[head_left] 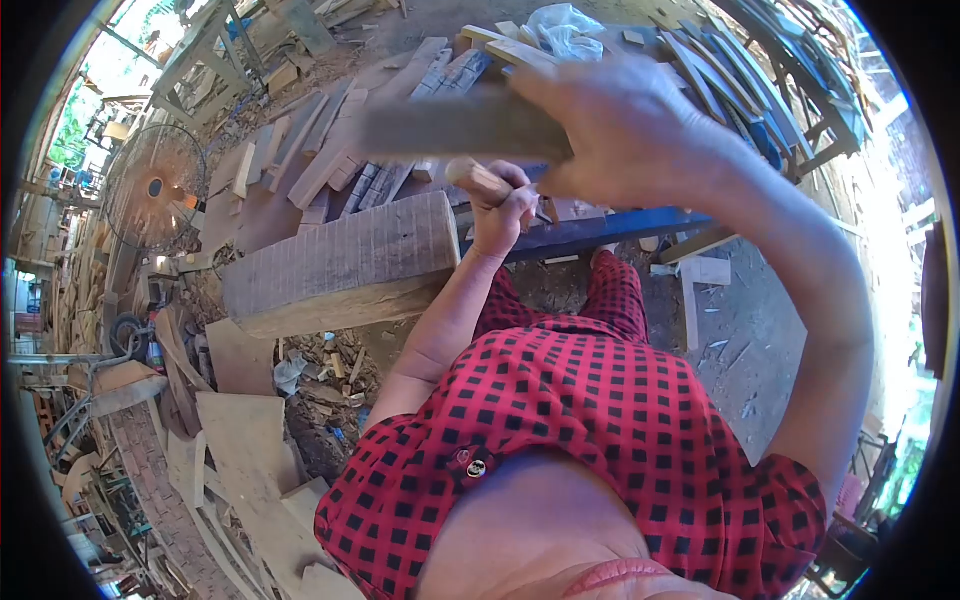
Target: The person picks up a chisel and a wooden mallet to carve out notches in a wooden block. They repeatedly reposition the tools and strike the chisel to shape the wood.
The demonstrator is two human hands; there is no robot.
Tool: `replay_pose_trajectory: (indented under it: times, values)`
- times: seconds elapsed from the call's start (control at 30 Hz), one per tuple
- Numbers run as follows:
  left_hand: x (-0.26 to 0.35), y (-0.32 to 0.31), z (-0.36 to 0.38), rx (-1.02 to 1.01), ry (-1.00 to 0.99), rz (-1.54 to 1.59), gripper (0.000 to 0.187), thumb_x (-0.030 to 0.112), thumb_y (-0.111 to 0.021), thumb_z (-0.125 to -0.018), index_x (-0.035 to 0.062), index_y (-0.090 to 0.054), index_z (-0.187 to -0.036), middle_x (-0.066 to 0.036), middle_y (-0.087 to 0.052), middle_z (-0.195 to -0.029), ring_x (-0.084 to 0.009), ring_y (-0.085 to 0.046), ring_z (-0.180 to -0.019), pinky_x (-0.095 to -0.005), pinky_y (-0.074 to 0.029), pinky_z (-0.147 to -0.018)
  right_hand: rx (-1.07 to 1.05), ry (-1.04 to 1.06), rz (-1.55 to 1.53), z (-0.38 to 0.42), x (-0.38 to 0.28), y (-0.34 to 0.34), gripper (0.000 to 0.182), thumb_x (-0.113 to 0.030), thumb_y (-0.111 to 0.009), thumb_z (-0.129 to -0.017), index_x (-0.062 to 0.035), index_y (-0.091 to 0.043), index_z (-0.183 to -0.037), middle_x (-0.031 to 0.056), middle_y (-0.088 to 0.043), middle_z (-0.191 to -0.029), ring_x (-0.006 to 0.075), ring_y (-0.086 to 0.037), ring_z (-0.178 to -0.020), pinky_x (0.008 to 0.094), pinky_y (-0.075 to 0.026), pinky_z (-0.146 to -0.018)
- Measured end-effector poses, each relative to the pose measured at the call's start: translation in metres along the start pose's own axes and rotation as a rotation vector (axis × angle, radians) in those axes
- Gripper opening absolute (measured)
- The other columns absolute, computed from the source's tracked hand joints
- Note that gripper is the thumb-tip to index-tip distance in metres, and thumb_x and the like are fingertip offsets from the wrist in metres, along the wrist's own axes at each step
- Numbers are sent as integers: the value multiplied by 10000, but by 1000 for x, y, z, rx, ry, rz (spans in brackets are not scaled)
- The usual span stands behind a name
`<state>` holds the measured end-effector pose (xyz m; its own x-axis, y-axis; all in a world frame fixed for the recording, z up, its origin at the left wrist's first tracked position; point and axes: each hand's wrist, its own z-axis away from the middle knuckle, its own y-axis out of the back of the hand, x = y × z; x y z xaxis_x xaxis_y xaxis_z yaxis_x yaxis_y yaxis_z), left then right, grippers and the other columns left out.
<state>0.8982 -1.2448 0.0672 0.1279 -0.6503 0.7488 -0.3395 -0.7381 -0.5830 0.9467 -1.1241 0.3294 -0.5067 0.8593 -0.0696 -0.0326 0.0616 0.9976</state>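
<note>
My left hand (505, 212) is closed round the wooden handle of a chisel (480, 182), whose rounded butt sticks out above the fist. A short dark piece of its blade shows past the fingers, close over a dark bluish wooden piece (610, 230) that lies crosswise. Raised above it, my right hand (630, 125) grips one end of a wooden block (460, 127); both are smeared by motion. The block overlaps the space just over the chisel's butt in this view. Left of my left forearm lies a thick squared timber (345, 255).
Many cut wood pieces (320, 150) lie across the low work surface. More boards (730, 80) and a clear plastic bag (563, 32) are at the back right. A round fan (156, 187) stands at the left. Offcuts and plywood sheets (245, 440) litter the ground nearby.
</note>
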Motion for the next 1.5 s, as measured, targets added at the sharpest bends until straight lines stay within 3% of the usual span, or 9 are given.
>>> replay_pose_trajectory:
  times: [0.33, 0.53, 0.67, 0.83, 0.97, 1.13, 1.23, 1.4, 1.5]
  values:
    - [17, -18, 1, 30, 53, -133, 92, -55, -573, -748, 32, -582, -776, -6, -567, -636, -62, -520, -544, -206, -408, -479, -21, 36, 2, 0, 4, -15, 476, -267, -723, -657, 2, -561, -1015, 167, -630, -749, 299, -660, -703, 424, -512, -678]
    - [2, -9, 4, -39, -109, -160, 84, -39, -599, -760, 34, -586, -797, -14, -580, -656, -59, -530, -544, -209, -413, -472, 492, 257, -567, 0, -9, -10, 522, -197, -741, -661, -65, -546, -1126, 158, -624, -770, 326, -641, -791, 385, -487, -676]
    - [-8, -3, 6, -33, -21, -146, 100, -36, -608, -765, 33, -590, -835, -19, -590, -694, -54, -523, -533, -208, -414, -465, -205, -55, -15, -5, -2, -4, 560, -203, -756, -628, -64, -547, -1128, 161, -623, -774, 328, -642, -793, 379, -491, -694]
    - [9, -13, 2, -85, 48, -152, 137, -38, -631, -746, 33, -607, -861, -13, -603, -716, -64, -541, -573, -218, -434, -509, 343, 176, -676, -1, -8, 6, 679, -261, -766, -641, -67, -501, -1236, 190, -642, -885, 351, -638, -816, 408, -491, -728]
    - [-3, -8, 2, -37, -428, -524, 139, -30, -636, -734, 31, -597, -852, -20, -601, -723, -69, -544, -585, -222, -442, -530, -102, 32, -57, 3, 3, -28, 534, -274, -758, -632, -66, -540, -1072, 149, -635, -842, 358, -625, -796, 433, -471, -697]
    - [0, 0, 4, -141, 99, -174, 208, -14, -634, -739, 22, -567, -932, -20, -603, -768, -86, -560, -612, -245, -461, -561, 166, 97, 10, 6, 2, -1, 421, -292, -698, -679, -34, -549, -977, 142, -633, -699, 328, -652, -695, 424, -502, -627]
    - [-11, -3, 4, -104, -33, -187, 187, -7, -638, -760, 22, -554, -925, -22, -601, -767, -83, -557, -606, -243, -461, -558, 380, 101, -825, 11, -1, -15, 583, -202, -776, -594, -51, -533, -1102, 150, -624, -832, 325, -630, -801, 401, -479, -722]
    - [-5, -5, -2, -220, -588, -890, 147, -12, -651, -769, 36, -559, -872, -22, -592, -751, -73, -552, -588, -224, -458, -542, -6, -8, -237, 34, 33, -47, 653, -224, -785, -600, -51, -516, -1170, 145, -613, -829, 244, -637, -820, 343, -482, -732]
    - [5, -13, 4, -75, 82, -220, 116, -3, -654, -772, 47, -562, -821, -15, -573, -705, -64, -544, -571, -216, -444, -518, 121, -171, -418, 55, 55, -73, 641, -282, -773, -610, -40, -521, -1148, 170, -624, -840, 301, -630, -824, 381, -476, -731]
